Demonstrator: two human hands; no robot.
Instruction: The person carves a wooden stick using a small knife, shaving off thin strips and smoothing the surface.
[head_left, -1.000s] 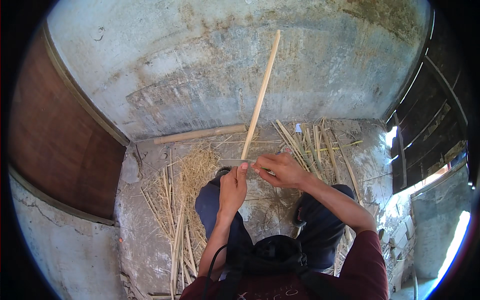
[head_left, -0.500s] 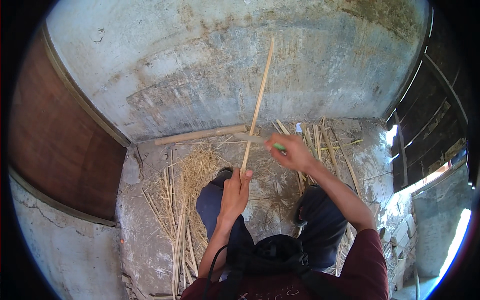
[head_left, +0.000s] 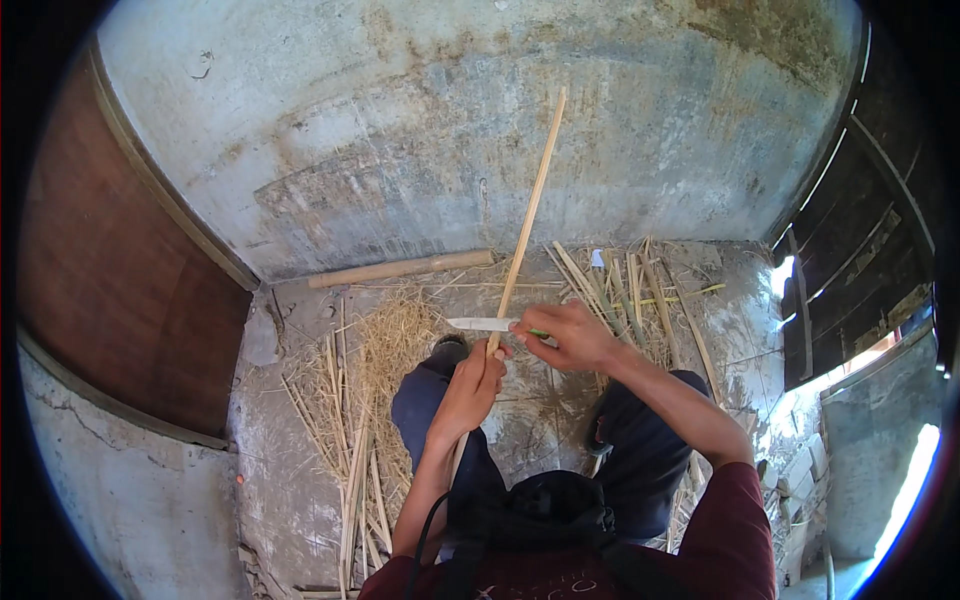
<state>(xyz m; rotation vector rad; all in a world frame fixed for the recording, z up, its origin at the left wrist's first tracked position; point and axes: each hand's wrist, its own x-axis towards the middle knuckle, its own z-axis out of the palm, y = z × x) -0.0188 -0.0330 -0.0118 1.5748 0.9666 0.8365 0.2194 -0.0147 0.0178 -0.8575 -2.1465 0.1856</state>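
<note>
A long, pale bamboo strip slants up and away from me, its far end in front of the wall. My left hand is closed around its lower part, and the near end runs back along my left forearm. In my right hand is a knife with a green handle, gripped in closed fingers. Its blade lies crosswise against the strip, just above my left hand, with the tip pointing left.
Pale shavings heap beside my left foot, with split strips near them. More strips lie at the right. A bamboo pole rests along the foot of the concrete wall. A brown panel stands at the left.
My right hand has drawn the knife down the strip toward my left hand. The strip has shifted toward me, its near end now showing below my left hand.
</note>
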